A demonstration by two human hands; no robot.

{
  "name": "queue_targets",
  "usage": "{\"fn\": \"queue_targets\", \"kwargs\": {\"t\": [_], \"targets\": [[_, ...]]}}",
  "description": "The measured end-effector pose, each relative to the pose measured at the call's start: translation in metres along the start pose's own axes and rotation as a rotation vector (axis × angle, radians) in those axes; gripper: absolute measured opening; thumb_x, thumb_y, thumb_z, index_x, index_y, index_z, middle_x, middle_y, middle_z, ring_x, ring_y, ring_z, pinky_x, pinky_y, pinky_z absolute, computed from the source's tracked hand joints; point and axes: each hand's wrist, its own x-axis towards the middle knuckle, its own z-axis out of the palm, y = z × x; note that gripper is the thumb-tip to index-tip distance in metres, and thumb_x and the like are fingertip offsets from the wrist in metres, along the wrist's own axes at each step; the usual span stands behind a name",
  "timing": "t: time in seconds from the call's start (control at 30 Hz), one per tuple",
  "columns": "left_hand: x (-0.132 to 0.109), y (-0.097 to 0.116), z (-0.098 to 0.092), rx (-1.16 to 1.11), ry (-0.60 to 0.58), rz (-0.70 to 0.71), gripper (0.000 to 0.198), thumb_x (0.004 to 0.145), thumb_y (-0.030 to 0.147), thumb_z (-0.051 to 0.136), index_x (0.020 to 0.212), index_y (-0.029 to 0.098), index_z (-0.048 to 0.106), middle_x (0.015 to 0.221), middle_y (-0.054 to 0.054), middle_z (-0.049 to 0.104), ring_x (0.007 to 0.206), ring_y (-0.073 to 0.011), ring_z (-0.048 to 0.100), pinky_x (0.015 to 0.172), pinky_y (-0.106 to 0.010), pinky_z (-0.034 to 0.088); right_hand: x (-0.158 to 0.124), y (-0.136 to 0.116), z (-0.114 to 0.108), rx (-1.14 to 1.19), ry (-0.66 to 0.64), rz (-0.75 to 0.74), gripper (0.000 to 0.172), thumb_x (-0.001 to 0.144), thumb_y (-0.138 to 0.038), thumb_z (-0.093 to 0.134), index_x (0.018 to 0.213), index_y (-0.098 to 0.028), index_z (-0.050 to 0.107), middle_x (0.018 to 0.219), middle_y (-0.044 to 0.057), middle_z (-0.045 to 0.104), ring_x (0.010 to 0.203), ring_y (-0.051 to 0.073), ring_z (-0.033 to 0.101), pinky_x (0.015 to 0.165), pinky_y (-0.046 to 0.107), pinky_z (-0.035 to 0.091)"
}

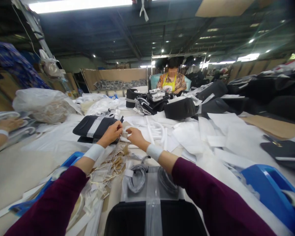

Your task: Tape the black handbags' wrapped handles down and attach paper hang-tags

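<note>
Over the middle of the cluttered table, my left hand point(113, 132) has its fingers curled into a pinch. My right hand point(137, 136) faces it, fingers also bent together. A small pale brown scrap point(127, 131) shows between them; what either hand pinches is too small to make out. Beside my left hand lies a flat black case point(88, 126) with a clear band round it. Right in front of me, another black case point(127, 219) has clear tape point(152, 196) running over it and a grey panel bearing wrapped cable coils point(137, 179).
Blue tape dispensers lie at left point(45, 186) and right point(270, 193). Another person's hand point(8, 124) is at the far left, near a clear plastic bag point(46, 105). A co-worker point(172, 82) sits behind piled black cases point(180, 108). White sheets point(191, 134) and string tags point(110, 167) litter the table.
</note>
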Motion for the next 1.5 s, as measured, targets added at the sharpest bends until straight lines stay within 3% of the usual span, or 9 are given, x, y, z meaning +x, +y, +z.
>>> {"fn": "queue_targets", "kwargs": {"t": [0.1,0.27,0.53,0.8,0.97,1.1,1.2,1.37,1.5], "targets": [[0.004,0.01,-0.012,-0.069,0.003,0.045,0.005,0.078,0.024,0.047,0.078,0.021,0.044,0.061,0.006,0.057,0.046,-0.0099,0.049,0.051,-0.022,0.039,0.027,-0.004,0.02,0.04,0.041,0.042,0.026,0.062,0.0,0.062,0.081,-0.017,0.067,0.095,0.007,0.071,0.096,0.024,0.065,0.087,0.037,0.05],[0.007,0.023,-0.027,-0.161,0.034,0.085,0.006,0.077,0.022,0.048,0.081,0.021,0.043,0.065,0.004,0.061,0.047,-0.01,0.053,0.052,-0.022,0.042,0.031,0.001,0.028,0.226,-0.031,0.123,0.013,0.068,-0.007,0.061,0.061,-0.017,0.06,0.055,0.0,0.06,0.056,0.019,0.065,0.06,0.032,0.055],[-0.003,0.053,-0.034,-0.378,0.117,0.091,0.01,0.08,0.022,0.049,0.084,0.021,0.04,0.066,0.003,0.061,0.058,-0.0141,0.064,0.053,-0.024,0.048,-0.001,-0.014,0.005,0.516,-0.032,0.088,0.018,0.067,-0.002,0.06,0.07,-0.018,0.054,0.059,-0.005,0.061,0.061,0.017,0.068,0.061,0.028,0.058],[-0.01,0.092,-0.032,-0.409,0.141,0.106,0.007,0.082,0.021,0.047,0.084,0.021,0.041,0.066,0.004,0.059,0.066,-0.0137,0.064,0.066,-0.027,0.053,-0.028,-0.02,-0.031,0.519,0.075,0.026,0.01,0.063,-0.008,0.065,0.061,-0.016,0.061,0.056,-0.003,0.061,0.065,0.016,0.064,0.071,0.028,0.051],[-0.013,0.117,-0.014,-0.728,0.07,-0.007,0.012,0.074,0.015,0.047,0.085,0.02,0.043,0.068,0.004,0.059,0.064,-0.0155,0.066,0.067,-0.033,0.056,-0.051,-0.019,-0.058,0.668,0.081,-0.064,0.009,0.065,-0.017,0.062,0.064,-0.017,0.053,0.068,-0.001,0.068,0.076,0.015,0.065,0.082,0.03,0.048],[-0.012,0.13,0.01,-0.984,0.086,-0.033,0.012,0.072,0.018,0.054,0.08,0.019,0.046,0.073,0.001,0.061,0.073,-0.0177,0.069,0.073,-0.036,0.056,-0.065,-0.006,-0.073,0.934,0.007,-0.003,0.017,0.062,-0.018,0.062,0.069,-0.019,0.047,0.054,-0.006,0.055,0.049,0.01,0.052,0.065,0.03,0.05],[-0.009,0.137,0.03,-1.118,0.105,-0.108,0.014,0.069,0.021,0.057,0.077,0.019,0.046,0.074,0.001,0.062,0.076,-0.0187,0.069,0.076,-0.038,0.055,-0.072,0.007,-0.089,0.954,-0.005,0.05,0.022,0.065,-0.023,0.066,0.072,-0.02,0.044,0.049,-0.011,0.042,0.041,0.005,0.035,0.05,0.022,0.042],[-0.013,0.141,0.065,-0.978,0.095,-0.231,0.016,0.073,0.032,0.052,0.07,0.019,0.044,0.067,-0.001,0.059,0.074,-0.0158,0.066,0.075,-0.032,0.052,-0.081,0.027,-0.133,0.883,-0.022,0.115,0.026,0.065,-0.025,0.072,0.069,-0.018,0.047,0.047,-0.01,0.033,0.041,0.004,0.026,0.039,0.017,0.022],[-0.035,0.138,0.091,-0.579,-0.096,-0.277,0.022,0.074,0.038,0.055,0.064,0.018,0.054,0.048,0.003,0.05,0.052,-0.0151,0.057,0.058,-0.027,0.045,-0.081,0.041,-0.173,0.678,0.126,0.11,0.02,0.072,-0.027,0.069,0.075,-0.018,0.052,0.046,-0.012,0.031,0.04,0.003,0.024,0.039,0.016,0.022]]}}
